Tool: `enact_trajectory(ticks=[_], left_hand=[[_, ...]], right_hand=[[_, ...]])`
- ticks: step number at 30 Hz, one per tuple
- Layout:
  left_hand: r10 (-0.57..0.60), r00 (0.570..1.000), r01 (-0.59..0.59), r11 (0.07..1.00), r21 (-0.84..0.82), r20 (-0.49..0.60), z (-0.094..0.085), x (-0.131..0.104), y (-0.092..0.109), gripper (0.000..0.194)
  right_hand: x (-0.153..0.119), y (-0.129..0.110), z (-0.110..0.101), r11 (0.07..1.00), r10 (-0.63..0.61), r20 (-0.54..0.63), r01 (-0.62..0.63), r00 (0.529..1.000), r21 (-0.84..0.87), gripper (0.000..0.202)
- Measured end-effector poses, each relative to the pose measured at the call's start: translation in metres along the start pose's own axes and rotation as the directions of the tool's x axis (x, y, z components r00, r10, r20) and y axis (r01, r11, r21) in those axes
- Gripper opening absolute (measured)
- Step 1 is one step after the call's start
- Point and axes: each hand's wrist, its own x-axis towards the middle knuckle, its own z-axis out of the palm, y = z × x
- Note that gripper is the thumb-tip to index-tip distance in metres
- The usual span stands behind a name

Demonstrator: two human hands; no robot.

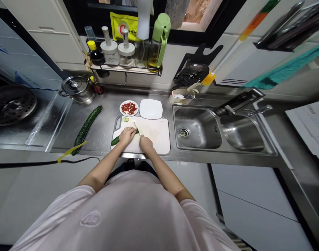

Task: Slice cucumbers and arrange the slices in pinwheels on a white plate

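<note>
A white cutting board (159, 139) lies at the counter's front edge. Across its left half rests a dark green cucumber (115, 141), partly covered by my left hand (127, 136), whose fingers are closed over it. My right hand (146, 143) grips a knife (136, 127); its blade points away from me, close to the cucumber's right end. The handle is hidden in my fist. Pale green rounds (125, 119) show at the board's top left; I cannot tell whether they are slices or a print. Behind the board stand a plate of chopped red pieces (129, 107) and a white square plate (151, 109).
A whole cucumber (86, 129) lies to the left, near a yellow tie (72, 152) on a black cable. A lidded steel pot (78, 90) stands behind it. To the right is a double sink (197, 127). A rack (128, 69) holds bottles and jars.
</note>
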Motion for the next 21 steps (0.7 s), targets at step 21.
enact_trajectory(ticks=[21], left_hand=[[-0.001, 1.000, 0.001, 1.000, -0.011, 0.001, 0.001, 0.001, -0.002, 0.027]], right_hand=[[0.000, 0.001, 0.005, 1.000, 0.008, -0.014, -0.009, 1.000, -0.010, 0.025]])
